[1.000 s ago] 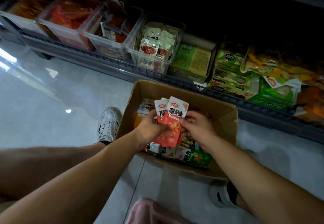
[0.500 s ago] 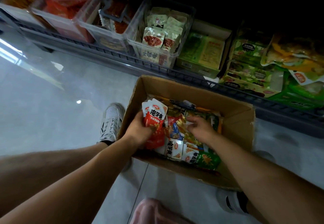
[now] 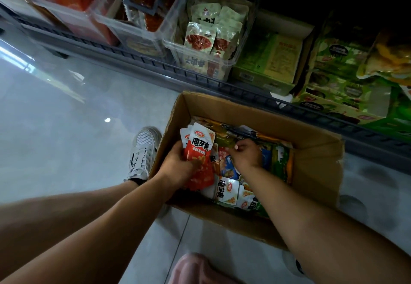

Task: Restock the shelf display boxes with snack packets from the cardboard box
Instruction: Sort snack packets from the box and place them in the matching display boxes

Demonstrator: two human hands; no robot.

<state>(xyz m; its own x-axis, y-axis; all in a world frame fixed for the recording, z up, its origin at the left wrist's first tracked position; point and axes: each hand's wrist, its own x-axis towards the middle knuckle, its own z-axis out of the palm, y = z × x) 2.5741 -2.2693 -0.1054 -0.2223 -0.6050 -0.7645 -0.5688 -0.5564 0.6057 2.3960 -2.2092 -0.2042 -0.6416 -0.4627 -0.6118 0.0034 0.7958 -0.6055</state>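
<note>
Cardboard box [image 3: 315, 172]: brown, open-topped, stood on the floor just in front of the shelf. Contents: loose snack packets [image 3: 229, 165] in mixed colours (red, blue, green, orange), lying flat and overlapping. White packets [image 3: 225, 191] with black lettering lay at the near edge.

Red-and-white packets [image 3: 199, 150]: small stack, upright, fanned slightly, at the box's left side, clasped by the left hand [image 3: 178, 168].

Shelf display boxes: clear bin [image 3: 224, 65] partly filled with pale packets showing red food print; green carton [image 3: 266, 61] beside it, open.
</note>
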